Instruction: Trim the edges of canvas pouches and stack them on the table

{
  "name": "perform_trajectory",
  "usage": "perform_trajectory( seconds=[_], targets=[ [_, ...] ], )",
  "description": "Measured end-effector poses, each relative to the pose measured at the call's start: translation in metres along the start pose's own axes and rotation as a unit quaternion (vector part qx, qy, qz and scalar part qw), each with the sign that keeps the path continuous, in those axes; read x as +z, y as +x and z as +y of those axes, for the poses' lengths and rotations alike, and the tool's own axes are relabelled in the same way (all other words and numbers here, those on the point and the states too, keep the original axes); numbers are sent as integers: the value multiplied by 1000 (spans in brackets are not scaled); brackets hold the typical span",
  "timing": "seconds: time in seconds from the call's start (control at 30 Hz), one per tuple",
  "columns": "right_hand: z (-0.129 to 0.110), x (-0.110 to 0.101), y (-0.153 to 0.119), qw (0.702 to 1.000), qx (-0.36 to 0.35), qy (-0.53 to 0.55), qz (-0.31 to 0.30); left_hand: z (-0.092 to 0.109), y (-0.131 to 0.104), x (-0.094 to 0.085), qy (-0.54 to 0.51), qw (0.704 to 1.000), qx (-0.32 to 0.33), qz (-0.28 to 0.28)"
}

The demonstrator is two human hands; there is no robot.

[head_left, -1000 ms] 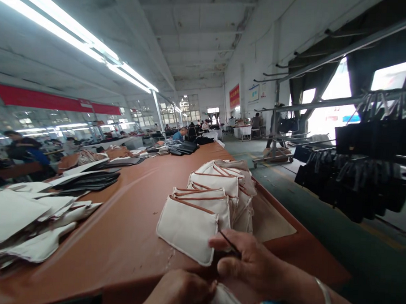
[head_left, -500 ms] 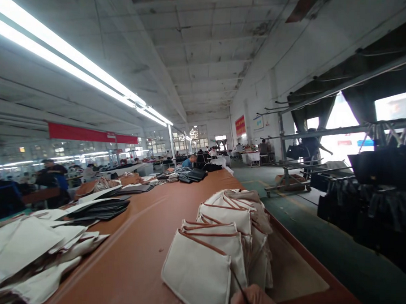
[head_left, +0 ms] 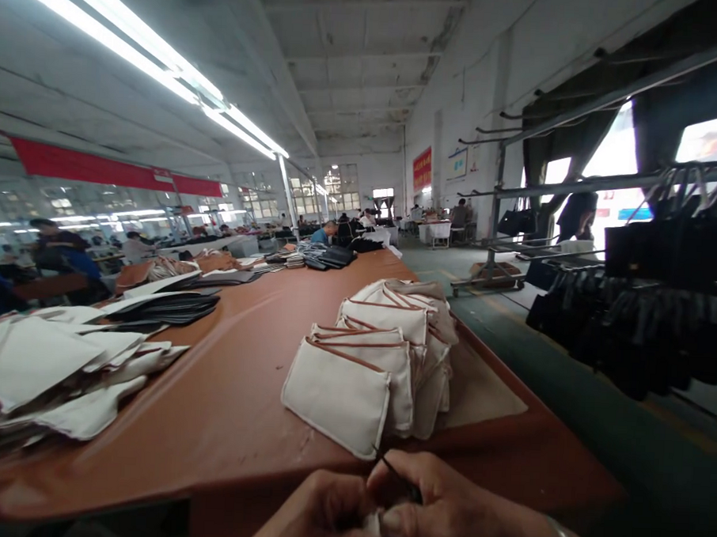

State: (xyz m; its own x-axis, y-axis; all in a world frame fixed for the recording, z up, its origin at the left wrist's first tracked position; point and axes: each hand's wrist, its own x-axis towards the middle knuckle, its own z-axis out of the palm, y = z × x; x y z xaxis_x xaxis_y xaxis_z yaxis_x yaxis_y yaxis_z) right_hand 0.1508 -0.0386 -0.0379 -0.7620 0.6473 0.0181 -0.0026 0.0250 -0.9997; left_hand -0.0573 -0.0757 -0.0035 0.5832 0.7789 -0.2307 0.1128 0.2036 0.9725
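At the bottom of the view my left hand point(head_left: 318, 514) and my right hand point(head_left: 443, 502) are close together at the table's near edge. A slim dark pointed tool point(head_left: 393, 465) sticks out of my closed right hand; its kind cannot be made out. My left fingers are pinched on a small pale piece of material point(head_left: 374, 526), mostly hidden between the hands. Just beyond them, overlapping cream fabric pouches point(head_left: 338, 390) with brown-trimmed edges lie in a stack on the brown-covered table point(head_left: 239, 398).
Cream fabric pieces point(head_left: 46, 358) and dark panels point(head_left: 167, 306) are piled along the left side. More dark pieces point(head_left: 329, 256) lie at the far end. Right of the table, black bags point(head_left: 665, 313) hang from a metal rack point(head_left: 496, 219). Several people are in the background.
My left hand has come into view beside my right hand. The right hand with the dark tool has moved left, off the pouch stack's side. The view has tilted down.
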Motion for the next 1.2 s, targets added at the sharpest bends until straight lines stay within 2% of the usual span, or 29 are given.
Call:
perform_trajectory(
  seconds=[0.2, 0.33, 0.43, 0.57, 0.7, 0.77, 0.87, 0.93, 1.0, 1.03, 1.1, 1.13, 1.2],
  targets=[
    [27, 1, 4, 998, 3, 54, 28, -6, 0, -8, -13, 999, -42, 12],
    [26, 2, 4, 990, 32, 135, 14, -6, 7, -14, 8, 999, -38, -15],
    [23, 0, 2, 986, 75, 147, 31, -10, 13, -18, -21, 1000, -16, -15],
    [24, -3, 3, 987, 89, 127, 52, -16, 22, -18, -26, 999, -21, -4],
    [23, -3, 7, 994, 46, 34, 88, -18, 28, -15, 12, 999, -51, 8],
    [21, -2, 9, 993, 60, -2, 106, -20, 29, -12, 48, 997, -57, 16],
    [21, 0, 9, 986, 94, -46, 131, -26, 29, -7, 107, 990, -61, 71],
    [23, 1, 7, 982, 89, -67, 150, -32, 29, -5, 153, 980, -69, 104],
    [28, 2, 5, 982, 58, -62, 167, -38, 29, -6, 155, 979, -84, 103],
    [32, 2, 5, 983, 20, -60, 171, -41, 29, -8, 132, 982, -90, 97],
    [40, 2, 4, 976, -104, -92, 169, -46, 30, -11, 64, 990, -97, 85],
    [44, 1, 4, 960, -185, -128, 166, -47, 30, -12, 35, 991, -99, 82],
    [51, 0, 2, 901, -328, -231, 165, -48, 30, -14, 7, 992, -102, 80]
  ],
)
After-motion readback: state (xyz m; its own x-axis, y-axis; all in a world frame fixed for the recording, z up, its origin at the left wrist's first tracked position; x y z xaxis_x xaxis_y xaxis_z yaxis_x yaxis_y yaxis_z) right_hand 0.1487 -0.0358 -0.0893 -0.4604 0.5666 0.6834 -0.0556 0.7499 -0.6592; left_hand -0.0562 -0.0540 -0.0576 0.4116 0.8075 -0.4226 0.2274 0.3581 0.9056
